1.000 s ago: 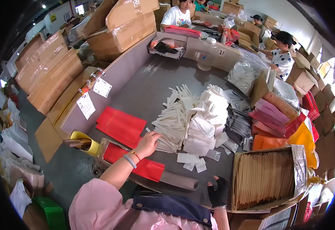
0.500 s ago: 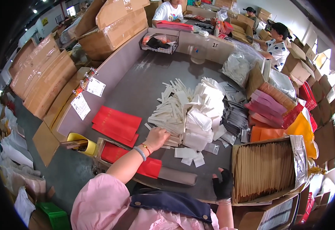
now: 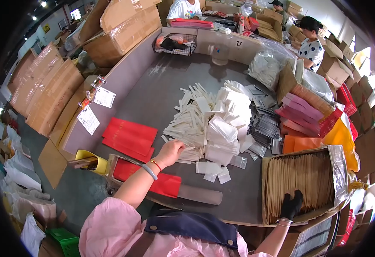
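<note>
My left hand (image 3: 170,153), with a bangle and a red bracelet at the wrist, is at the near edge of a heap of white paper strips (image 3: 186,124). Its fingers are curled together, and whatever they may pinch is hidden. My right hand (image 3: 291,206), in a black glove, reaches onto a carton (image 3: 264,192) packed with upright brown paper pieces (image 3: 307,180). Its thumb and fingers are apart against their top edges. Two red envelopes (image 3: 129,136) overlap on the table left of my left hand; another red envelope (image 3: 167,185) lies under my left forearm.
Stacked white slips (image 3: 223,130) and dark clear-wrapped pieces (image 3: 264,124) stand mid-table. A yellow cup (image 3: 94,162) sits at the left edge; a wire basket (image 3: 176,46) and a clear jar (image 3: 221,51) are at the back. Pink and orange envelopes (image 3: 301,144) lie right. Other people work beyond.
My right hand has moved right, from the table's front edge onto the brown pieces in the carton. My left hand has shifted slightly left and stays by the strips.
</note>
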The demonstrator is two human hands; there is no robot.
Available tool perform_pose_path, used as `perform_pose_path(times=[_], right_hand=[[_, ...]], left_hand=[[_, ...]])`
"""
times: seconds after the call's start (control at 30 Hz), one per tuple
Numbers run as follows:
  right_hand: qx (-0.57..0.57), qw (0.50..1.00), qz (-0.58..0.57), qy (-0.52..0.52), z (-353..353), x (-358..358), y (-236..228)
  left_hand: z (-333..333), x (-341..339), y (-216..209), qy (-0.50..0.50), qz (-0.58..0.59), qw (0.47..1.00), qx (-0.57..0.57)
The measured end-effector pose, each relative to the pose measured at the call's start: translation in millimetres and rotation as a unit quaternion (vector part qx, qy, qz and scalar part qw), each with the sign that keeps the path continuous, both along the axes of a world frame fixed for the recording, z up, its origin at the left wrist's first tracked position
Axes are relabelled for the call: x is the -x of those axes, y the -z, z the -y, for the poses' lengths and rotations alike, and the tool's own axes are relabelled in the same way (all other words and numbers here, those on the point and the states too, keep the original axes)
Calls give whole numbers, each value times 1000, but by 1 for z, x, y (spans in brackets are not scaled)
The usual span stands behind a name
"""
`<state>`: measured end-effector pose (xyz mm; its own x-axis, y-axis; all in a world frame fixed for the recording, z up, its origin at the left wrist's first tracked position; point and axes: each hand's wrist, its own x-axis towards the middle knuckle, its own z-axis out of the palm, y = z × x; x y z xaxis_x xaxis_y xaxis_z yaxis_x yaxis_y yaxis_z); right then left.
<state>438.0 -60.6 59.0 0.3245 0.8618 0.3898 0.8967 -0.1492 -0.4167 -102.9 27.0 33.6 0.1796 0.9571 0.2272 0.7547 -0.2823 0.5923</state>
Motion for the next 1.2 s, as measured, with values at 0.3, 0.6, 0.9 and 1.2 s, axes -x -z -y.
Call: perform_pose_path(times=[0.3, 0.6, 0.9, 1.2], right_hand=[[181, 963, 168, 110, -18, -19, -12], [119, 976, 152, 103, -17, -38, 7], [-17, 980, 120, 158, -7, -44, 14], [14, 990, -1, -137, 1, 102, -22]], left_hand=[[7, -1, -8, -45, 63, 997, 29], [28, -49, -9, -24, 73, 997, -7], [29, -92, 12, 22, -60, 998, 22], [46, -84, -28, 54, 47, 989, 129]])
